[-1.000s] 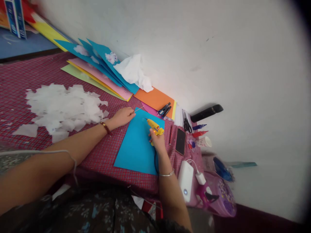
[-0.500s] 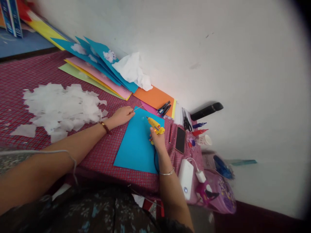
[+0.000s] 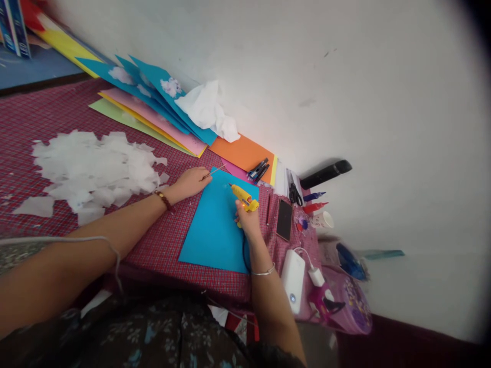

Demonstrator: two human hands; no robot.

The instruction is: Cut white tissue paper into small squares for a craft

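My right hand [image 3: 247,217] is wrapped round the handle of a yellow glue gun [image 3: 242,196], a small orange light glowing on it. Its nozzle points at the upper part of a blue paper sheet [image 3: 215,232], beside a faint pale spot. At the sheet's upper left edge, my left hand [image 3: 192,181] is closed on a thin stick [image 3: 217,170] that sticks out over the corner. A pile of white paper pieces [image 3: 97,166] lies on the checked cloth left of that hand.
Behind stand blue sheets [image 3: 153,97] with white tufts, and crumpled white paper [image 3: 207,110]. An orange sheet [image 3: 238,153] bears a stapler [image 3: 258,169]. To the right are scissors [image 3: 294,195], a phone [image 3: 284,220], a paper cup [image 3: 322,220] and a white power bank [image 3: 293,281]. A wall rises behind.
The glue gun's nozzle has shifted very slightly left over the blue sheet. The whole view has drifted a little; my left hand keeps the stick in the same place.
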